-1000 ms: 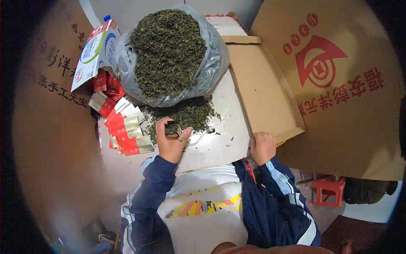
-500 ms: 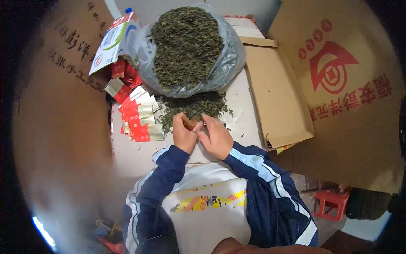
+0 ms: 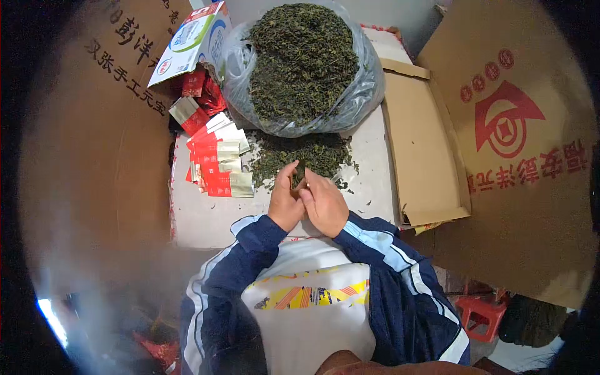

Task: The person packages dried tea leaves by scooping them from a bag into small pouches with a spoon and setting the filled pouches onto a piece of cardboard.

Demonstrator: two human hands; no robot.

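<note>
My left hand and my right hand meet at the near edge of a heap of loose dark-green tea leaves. Between them is a small foil packet, mostly hidden by my fingers, and both hands close around it. Left of my hands lies an overlapping row of red, silver and white packets, flat on the table. Behind the heap stands a large clear plastic bag, its mouth wide and filled high with tea leaves.
A shallow cardboard tray lies on the white table to the right. Tall cardboard boxes flank both sides, with the right box printed in red. A white-and-blue carton leans at back left. A red stool stands low at right.
My fingers have shifted around the small packet, with the left fingertips now pointing up and less of the packet showing. The camera view has tilted slightly, so the table scene sits further right.
</note>
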